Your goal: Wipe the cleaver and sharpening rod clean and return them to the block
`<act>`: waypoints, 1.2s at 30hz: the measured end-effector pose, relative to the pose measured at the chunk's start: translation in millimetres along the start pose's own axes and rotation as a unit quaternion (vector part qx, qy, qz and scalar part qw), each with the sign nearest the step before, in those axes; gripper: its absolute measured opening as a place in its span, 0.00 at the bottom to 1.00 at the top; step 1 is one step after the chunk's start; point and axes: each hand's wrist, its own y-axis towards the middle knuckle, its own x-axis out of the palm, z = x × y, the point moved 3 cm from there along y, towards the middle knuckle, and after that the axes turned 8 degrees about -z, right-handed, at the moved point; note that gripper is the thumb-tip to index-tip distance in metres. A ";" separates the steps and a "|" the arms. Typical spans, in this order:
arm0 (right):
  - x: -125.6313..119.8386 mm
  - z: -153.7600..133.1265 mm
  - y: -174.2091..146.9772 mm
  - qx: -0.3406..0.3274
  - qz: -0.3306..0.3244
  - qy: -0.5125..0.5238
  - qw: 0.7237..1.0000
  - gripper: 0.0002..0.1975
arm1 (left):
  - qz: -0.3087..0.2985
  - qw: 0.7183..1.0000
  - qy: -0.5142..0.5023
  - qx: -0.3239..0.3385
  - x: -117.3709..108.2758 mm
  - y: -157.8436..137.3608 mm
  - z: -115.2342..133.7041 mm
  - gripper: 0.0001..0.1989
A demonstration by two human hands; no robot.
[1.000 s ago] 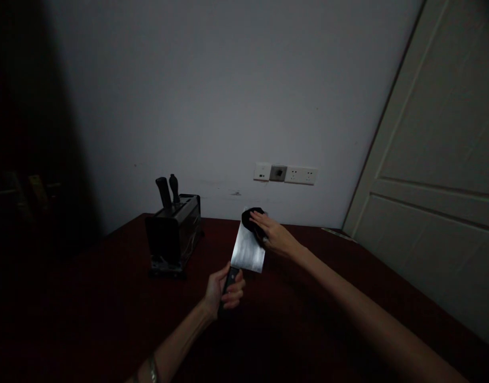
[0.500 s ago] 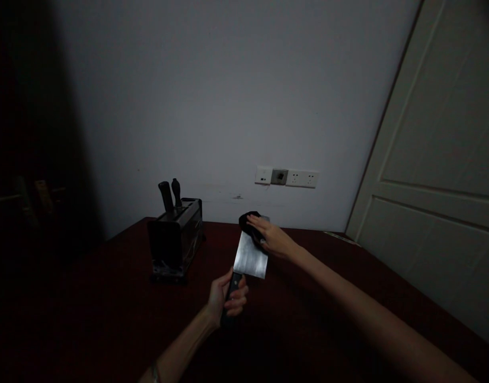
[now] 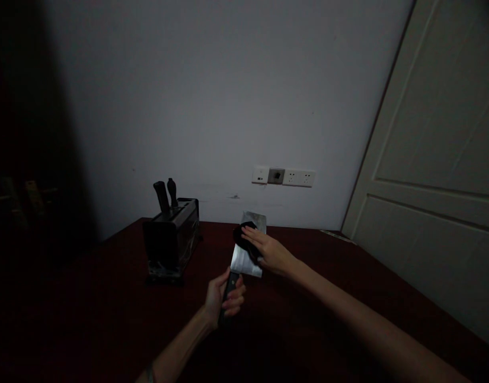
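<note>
Presently, we clench the knife handle (image 3: 232, 285) in our left hand (image 3: 216, 297); our right hand (image 3: 269, 252) grasps black cloth (image 3: 240, 239) against the blade (image 3: 242, 261).

The left hand (image 3: 215, 298) and the right hand (image 3: 271, 254) are both ungloved, with slender fingers, and each runs through a narrow wrist into a slim, smooth forearm. The left forearm (image 3: 188, 336) wears a thin greyish band (image 3: 150, 373) close to the bottom edge of the view; it is too dim and too cut off to tell bracelet from watch strap. The right forearm (image 3: 348, 313) is bare along its whole visible length, widening gradually towards the lower right corner.
</note>
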 end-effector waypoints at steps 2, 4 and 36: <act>-13.7 24.7 8.1 0.048 0.042 -0.008 0.998 0.35 | -0.002 1.000 0.006 -0.015 3.4 0.4 -1.8 0.17; -20.3 38.4 12.1 0.081 0.081 -0.010 0.993 0.33 | -0.006 1.000 0.012 -0.023 6.1 0.7 -2.7 0.18; -15.1 11.3 -37.1 0.054 0.068 0.032 0.996 0.30 | -0.030 0.999 -0.007 -0.027 7.6 -1.0 -0.5 0.17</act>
